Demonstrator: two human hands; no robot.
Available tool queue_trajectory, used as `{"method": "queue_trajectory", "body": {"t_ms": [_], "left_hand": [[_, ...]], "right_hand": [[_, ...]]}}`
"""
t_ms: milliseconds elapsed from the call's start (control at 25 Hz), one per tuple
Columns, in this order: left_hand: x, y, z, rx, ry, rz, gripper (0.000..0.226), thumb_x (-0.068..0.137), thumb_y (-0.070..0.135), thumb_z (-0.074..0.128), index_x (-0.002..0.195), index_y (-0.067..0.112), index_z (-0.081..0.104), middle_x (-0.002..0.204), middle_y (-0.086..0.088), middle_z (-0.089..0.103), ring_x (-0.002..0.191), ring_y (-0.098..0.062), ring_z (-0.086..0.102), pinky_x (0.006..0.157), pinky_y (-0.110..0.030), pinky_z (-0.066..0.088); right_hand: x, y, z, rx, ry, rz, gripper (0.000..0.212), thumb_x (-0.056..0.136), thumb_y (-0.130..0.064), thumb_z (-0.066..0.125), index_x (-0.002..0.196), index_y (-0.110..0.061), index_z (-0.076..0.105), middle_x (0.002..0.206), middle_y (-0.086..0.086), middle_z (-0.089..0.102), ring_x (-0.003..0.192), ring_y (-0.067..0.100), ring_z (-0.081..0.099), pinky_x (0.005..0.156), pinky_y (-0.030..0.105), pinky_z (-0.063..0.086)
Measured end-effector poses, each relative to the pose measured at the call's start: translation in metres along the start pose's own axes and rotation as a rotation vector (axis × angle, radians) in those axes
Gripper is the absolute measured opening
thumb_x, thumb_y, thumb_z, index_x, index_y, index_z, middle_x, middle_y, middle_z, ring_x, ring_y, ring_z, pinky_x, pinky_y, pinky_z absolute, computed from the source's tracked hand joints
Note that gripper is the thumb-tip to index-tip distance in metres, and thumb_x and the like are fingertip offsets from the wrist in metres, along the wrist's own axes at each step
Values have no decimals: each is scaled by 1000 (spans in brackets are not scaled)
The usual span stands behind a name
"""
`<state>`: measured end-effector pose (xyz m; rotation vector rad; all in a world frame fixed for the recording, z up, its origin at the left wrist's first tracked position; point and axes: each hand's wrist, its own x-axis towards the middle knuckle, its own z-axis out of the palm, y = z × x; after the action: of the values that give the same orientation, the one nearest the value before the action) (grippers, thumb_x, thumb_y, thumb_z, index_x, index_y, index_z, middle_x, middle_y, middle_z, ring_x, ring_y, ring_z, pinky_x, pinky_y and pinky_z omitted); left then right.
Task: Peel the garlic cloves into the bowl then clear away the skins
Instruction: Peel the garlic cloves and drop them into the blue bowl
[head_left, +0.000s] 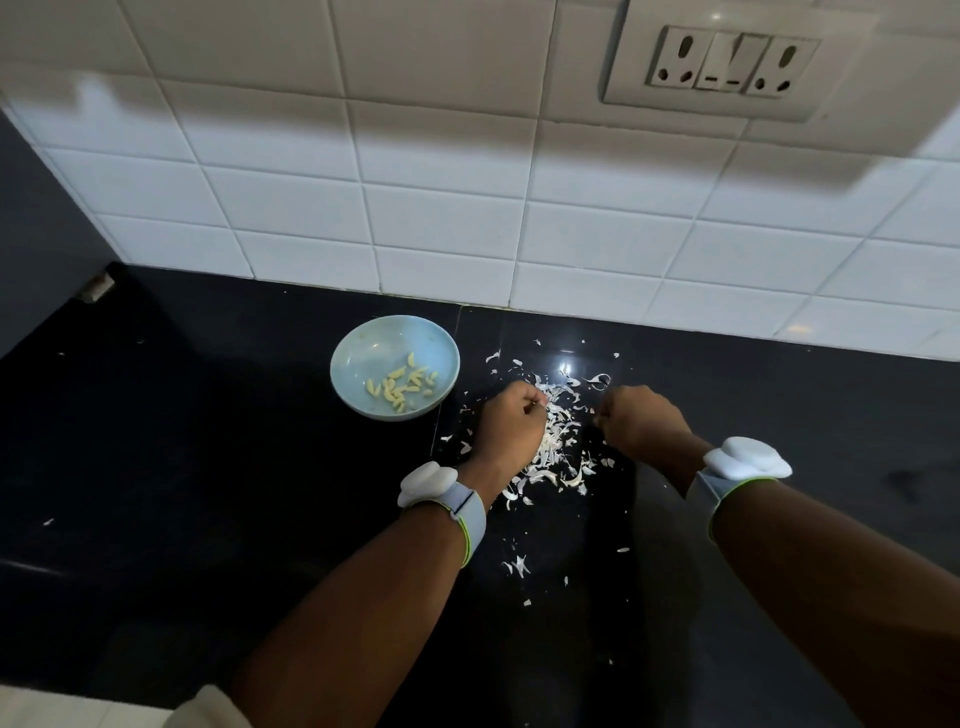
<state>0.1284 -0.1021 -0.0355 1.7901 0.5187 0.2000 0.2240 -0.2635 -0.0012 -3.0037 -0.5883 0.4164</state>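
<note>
A pale blue bowl (363, 343) stands on the black counter and holds several peeled yellowish garlic cloves (401, 387). To its right lies a heap of white garlic skins (558, 447), with loose flakes scattered around it. My left hand (511, 428) sits at the heap's left edge, its fingers curled around skins. My right hand (641, 423) is at the heap's right edge, fingers curled down onto the counter; whatever they hold is hidden.
The black counter (208, 467) runs back to a white tiled wall (441, 208) with a socket panel (732, 62) at the upper right. More skin flakes (519, 565) lie nearer to me. Both wrists wear white bands.
</note>
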Motion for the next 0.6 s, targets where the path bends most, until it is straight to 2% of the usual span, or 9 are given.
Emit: {"method": "queue_trajectory", "body": {"t_ms": [160,320,480,560,600], "left_hand": [[3,3,9,-17,0,-3,12,96,14,59,95,21,69,99,1,73,84,-14,66,72,-25,51],[0,4,19,-51,-12,-3,14,95,12,58,94,20,69,95,-1,73,76,-12,58,69,-26,45],[-2,5,22,-80,-31,-29,16,93,14,58,88,28,65,93,-3,72,74,-17,61,71,-38,55],[-4,6,20,-105,-37,-64,14,95,15,57,92,26,66,91,-3,70,75,-18,62,74,-39,57],[-5,7,19,-135,-42,-86,12,97,17,56,95,22,66,88,-2,69,73,-17,61,69,-34,57]], "right_hand": [[-2,-6,0,-72,15,-33,24,95,-32,60,108,-15,71,114,13,71,104,38,68,82,38,53],[-7,-11,4,-117,42,-76,22,95,-27,59,113,-14,64,117,12,69,106,38,68,83,39,52],[-15,-17,11,-178,98,-139,21,97,-20,55,117,-14,60,122,9,66,111,36,66,86,41,52],[-13,-14,12,-60,81,-54,20,96,-21,57,115,-18,64,115,8,69,106,34,68,84,39,52],[-11,-13,13,120,74,7,16,96,-21,59,108,-19,69,106,7,71,97,31,69,80,36,53]]}}
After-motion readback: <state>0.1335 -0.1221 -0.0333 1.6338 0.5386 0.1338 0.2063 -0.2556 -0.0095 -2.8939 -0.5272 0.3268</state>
